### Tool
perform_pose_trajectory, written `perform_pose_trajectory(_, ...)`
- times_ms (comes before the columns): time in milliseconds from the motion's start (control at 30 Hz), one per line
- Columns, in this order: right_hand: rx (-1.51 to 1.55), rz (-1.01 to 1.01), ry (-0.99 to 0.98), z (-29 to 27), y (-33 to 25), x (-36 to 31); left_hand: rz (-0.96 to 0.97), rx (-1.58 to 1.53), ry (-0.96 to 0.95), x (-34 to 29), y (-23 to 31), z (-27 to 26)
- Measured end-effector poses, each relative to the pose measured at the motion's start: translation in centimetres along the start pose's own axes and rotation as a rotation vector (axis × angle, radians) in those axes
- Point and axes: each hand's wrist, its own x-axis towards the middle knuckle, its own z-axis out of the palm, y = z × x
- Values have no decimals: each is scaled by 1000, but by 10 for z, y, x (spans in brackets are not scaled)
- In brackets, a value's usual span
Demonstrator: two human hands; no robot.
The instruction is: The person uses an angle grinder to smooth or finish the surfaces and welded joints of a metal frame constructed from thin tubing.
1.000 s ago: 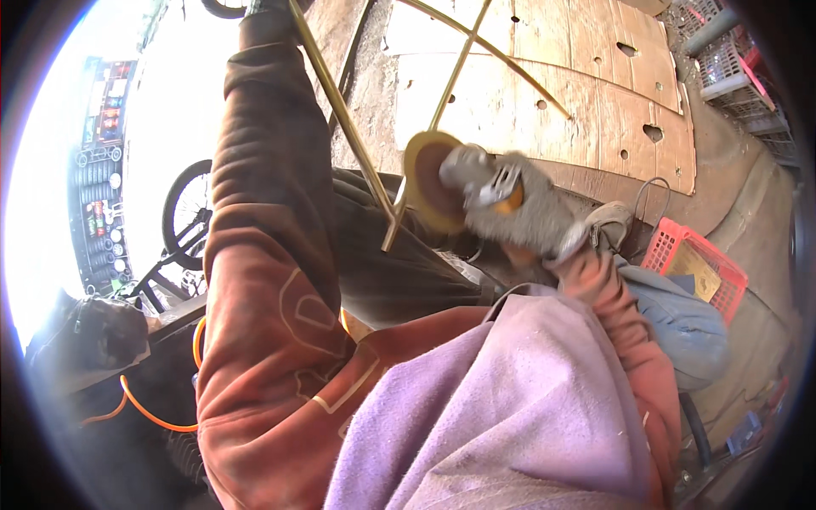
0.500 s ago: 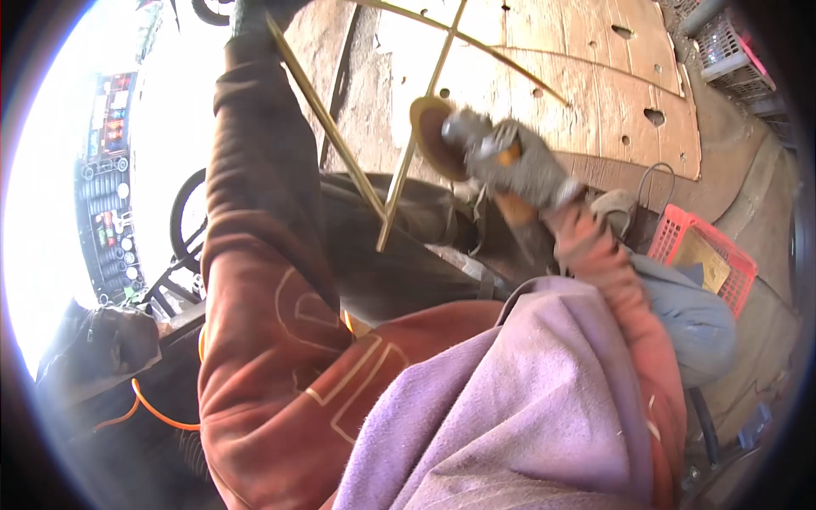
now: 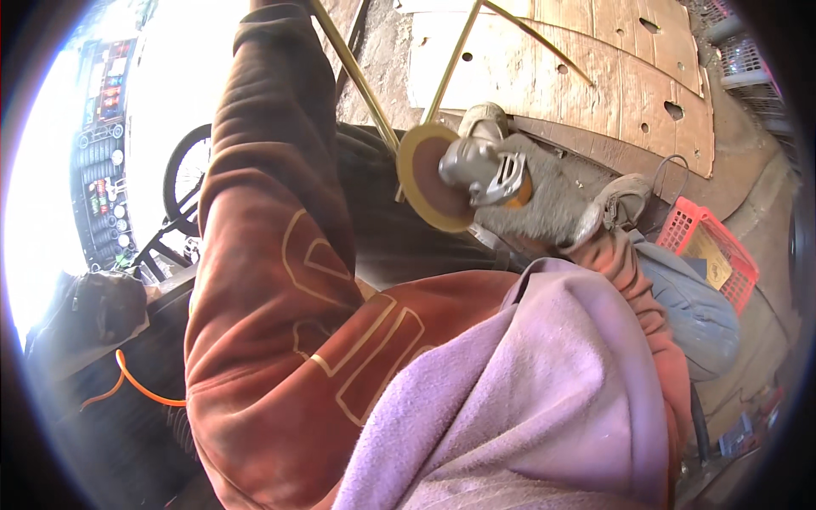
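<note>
My right hand [image 3: 548,204], in a grey glove, is shut on an angle grinder [image 3: 480,170]. Its round yellow-rimmed disc [image 3: 429,178] sits at the lower end of a thin yellow metal rod [image 3: 450,59]. A second yellow rod [image 3: 353,72] runs up to the left beside my raised left sleeve [image 3: 263,170]. That rust-red sleeve reaches the top edge, where my left hand is cut off from view. A third rod [image 3: 535,34] slants off to the right.
Brown boards with holes [image 3: 595,76] lie on the ground ahead. A red crate [image 3: 710,246] stands at right beside my blue trouser knee [image 3: 688,297]. A bicycle wheel [image 3: 183,174] and an orange cable [image 3: 127,387] are at left. Purple cloth [image 3: 527,399] fills the foreground.
The grinder rose along the rod half a second ago and has come back down. Its disc now faces me more. My left arm stays raised.
</note>
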Motion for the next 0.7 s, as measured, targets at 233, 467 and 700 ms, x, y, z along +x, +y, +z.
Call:
perform_pose_trajectory(233,275,85,54,-11,15,2,38,53,17,-13,2,48)
perform_pose_trajectory(467,-400,91,97,-15,-5,12,81,84,-21,-21,28,64)
perform_pose_trajectory(700,-828,66,163,-18,-30,-20,158,185,-65,-16,41,153)
